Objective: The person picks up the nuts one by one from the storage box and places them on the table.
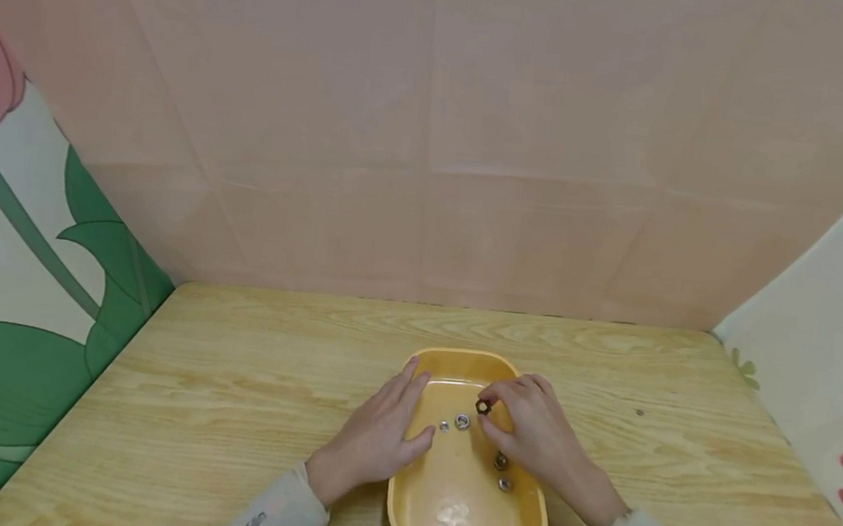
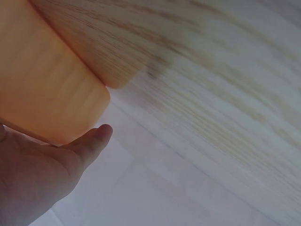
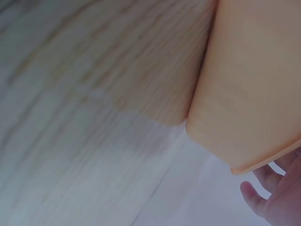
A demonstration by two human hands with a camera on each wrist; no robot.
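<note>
A yellow-orange plastic tray [image 1: 399,516] stands on the wooden table. Over its right side my right hand [image 1: 538,432] pinches a dark hex nut [image 1: 483,407] between thumb and index finger. At the tray's left rim rests my left hand [image 1: 380,435], fingers straight and thumb reaching over the inside. On the tray floor lie a silver nut [image 1: 462,421], a smaller silver nut [image 1: 444,426], a darker nut [image 1: 501,461] and another small nut [image 1: 505,485] under the right wrist. Both wrist views show the tray's outer wall [image 2: 51,75], with the nuts hidden behind it.
The wooden table [image 1: 244,398] extends to both sides of the tray. A plain pinkish cloth backdrop [image 1: 429,172] rises along its far edge. Flower-printed sheets hang at the left [image 1: 21,278] and right [image 1: 818,373].
</note>
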